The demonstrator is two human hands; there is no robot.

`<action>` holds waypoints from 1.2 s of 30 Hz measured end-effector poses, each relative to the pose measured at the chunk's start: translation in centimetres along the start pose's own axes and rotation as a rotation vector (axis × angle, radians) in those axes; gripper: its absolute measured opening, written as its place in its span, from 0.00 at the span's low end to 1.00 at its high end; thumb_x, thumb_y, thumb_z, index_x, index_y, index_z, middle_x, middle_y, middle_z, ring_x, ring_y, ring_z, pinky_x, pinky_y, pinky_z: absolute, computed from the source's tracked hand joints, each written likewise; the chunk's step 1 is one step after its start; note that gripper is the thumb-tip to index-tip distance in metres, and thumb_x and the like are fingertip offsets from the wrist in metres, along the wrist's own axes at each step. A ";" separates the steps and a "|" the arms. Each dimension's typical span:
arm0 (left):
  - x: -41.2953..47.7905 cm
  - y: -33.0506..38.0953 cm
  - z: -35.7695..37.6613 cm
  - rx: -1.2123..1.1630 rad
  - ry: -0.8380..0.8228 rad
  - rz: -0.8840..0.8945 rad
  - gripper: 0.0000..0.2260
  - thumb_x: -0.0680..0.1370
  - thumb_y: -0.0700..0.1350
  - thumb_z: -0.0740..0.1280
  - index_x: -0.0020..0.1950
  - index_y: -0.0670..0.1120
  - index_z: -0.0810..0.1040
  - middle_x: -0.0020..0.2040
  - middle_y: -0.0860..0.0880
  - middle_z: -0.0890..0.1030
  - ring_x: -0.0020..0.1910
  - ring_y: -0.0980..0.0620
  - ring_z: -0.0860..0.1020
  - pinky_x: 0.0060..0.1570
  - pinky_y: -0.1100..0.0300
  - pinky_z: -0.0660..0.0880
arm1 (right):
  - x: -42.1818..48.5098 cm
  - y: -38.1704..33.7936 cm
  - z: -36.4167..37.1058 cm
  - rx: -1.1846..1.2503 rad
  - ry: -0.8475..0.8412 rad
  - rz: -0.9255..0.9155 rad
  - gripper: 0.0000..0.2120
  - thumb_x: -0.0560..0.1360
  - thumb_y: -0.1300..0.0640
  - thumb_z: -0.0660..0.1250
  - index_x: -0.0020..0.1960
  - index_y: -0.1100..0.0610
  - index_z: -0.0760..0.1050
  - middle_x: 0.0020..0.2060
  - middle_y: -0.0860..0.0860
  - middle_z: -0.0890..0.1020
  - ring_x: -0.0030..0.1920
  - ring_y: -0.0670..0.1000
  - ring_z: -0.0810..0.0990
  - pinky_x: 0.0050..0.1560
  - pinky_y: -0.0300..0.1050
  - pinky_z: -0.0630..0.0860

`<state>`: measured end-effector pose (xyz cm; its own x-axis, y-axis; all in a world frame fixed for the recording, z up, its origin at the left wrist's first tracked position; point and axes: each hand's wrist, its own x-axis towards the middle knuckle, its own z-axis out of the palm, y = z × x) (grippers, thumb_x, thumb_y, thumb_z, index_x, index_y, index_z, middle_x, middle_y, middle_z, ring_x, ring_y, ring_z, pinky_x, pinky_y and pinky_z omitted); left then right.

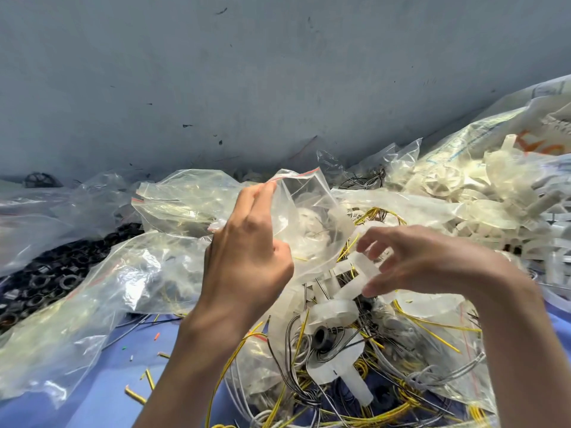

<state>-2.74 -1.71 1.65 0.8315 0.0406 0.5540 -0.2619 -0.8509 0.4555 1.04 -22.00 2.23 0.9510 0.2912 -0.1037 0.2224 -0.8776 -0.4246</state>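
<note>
My left hand [247, 254] pinches the mouth of a clear zip bag [304, 211] with a red strip along its top and holds it up and open. A white part shows dimly inside the bag. To its right, my right hand [411, 261] grips a translucent white plastic part [355, 278] between thumb and fingers, just beside the bag's opening. Below both hands lies a tangle of yellow, grey and black wires [324, 381] with more white plastic spool parts [335, 359] among them.
Several clear plastic bags [92, 304] are heaped on the blue table surface [123, 381]. Black ring parts [46, 282] lie at the left. A sack of white plastic wheels [463, 180] sits at the right. A grey wall [247, 72] stands behind. Small wire offcuts [136, 395] lie in front.
</note>
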 end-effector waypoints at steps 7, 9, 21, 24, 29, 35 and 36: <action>0.1 -0.5 0.5 -0.015 -0.020 0.021 0.29 0.72 0.43 0.66 0.72 0.55 0.64 0.64 0.59 0.70 0.44 0.48 0.77 0.50 0.54 0.73 | 0.7 0.6 0.5 -0.101 -0.001 -0.033 0.27 0.71 0.50 0.73 0.66 0.37 0.68 0.53 0.42 0.77 0.42 0.37 0.74 0.45 0.40 0.73; 0.1 -0.6 0.6 -0.010 -0.039 0.028 0.28 0.73 0.46 0.67 0.72 0.56 0.64 0.63 0.59 0.71 0.45 0.49 0.77 0.49 0.56 0.72 | 0.7 0.7 0.5 -0.132 -0.006 -0.056 0.26 0.72 0.50 0.71 0.66 0.35 0.68 0.53 0.43 0.77 0.41 0.34 0.71 0.42 0.37 0.70; 0.0 -0.9 1.2 0.038 -0.245 0.075 0.21 0.75 0.49 0.67 0.67 0.59 0.71 0.62 0.61 0.75 0.45 0.56 0.73 0.49 0.59 0.70 | 1.1 1.1 0.4 -0.160 0.027 -0.014 0.17 0.76 0.61 0.60 0.53 0.41 0.80 0.40 0.45 0.77 0.37 0.40 0.72 0.36 0.33 0.69; 0.0 -0.9 1.2 0.026 -0.259 0.078 0.21 0.74 0.48 0.67 0.67 0.58 0.71 0.63 0.60 0.75 0.44 0.55 0.74 0.52 0.55 0.74 | 0.8 1.1 0.5 -0.127 0.028 -0.020 0.14 0.75 0.55 0.66 0.59 0.46 0.79 0.43 0.45 0.79 0.41 0.43 0.76 0.37 0.34 0.70; 0.4 -1.0 1.0 0.014 -0.261 0.068 0.21 0.73 0.48 0.69 0.66 0.56 0.73 0.63 0.59 0.76 0.43 0.54 0.72 0.54 0.55 0.73 | 0.6 1.0 0.2 -0.038 0.102 -0.023 0.28 0.68 0.52 0.75 0.67 0.46 0.72 0.41 0.43 0.76 0.37 0.39 0.75 0.34 0.36 0.70; 0.6 -1.0 1.0 -0.007 -0.249 0.067 0.21 0.73 0.49 0.70 0.66 0.54 0.73 0.63 0.57 0.77 0.43 0.52 0.73 0.53 0.56 0.72 | 0.6 0.6 0.2 0.031 0.199 -0.026 0.35 0.62 0.56 0.79 0.67 0.45 0.72 0.38 0.45 0.77 0.34 0.41 0.74 0.26 0.33 0.66; 0.6 -1.0 0.9 -0.008 -0.241 0.066 0.22 0.73 0.49 0.70 0.66 0.53 0.72 0.62 0.57 0.77 0.43 0.52 0.73 0.54 0.55 0.72 | 0.5 0.4 0.2 0.040 0.215 -0.034 0.35 0.62 0.57 0.80 0.65 0.44 0.73 0.38 0.45 0.77 0.34 0.42 0.75 0.26 0.33 0.66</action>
<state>-1.52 -1.31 0.89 0.9051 -0.1414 0.4009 -0.3221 -0.8436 0.4297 1.62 -22.17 1.84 0.9680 0.2284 0.1038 0.2503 -0.8517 -0.4604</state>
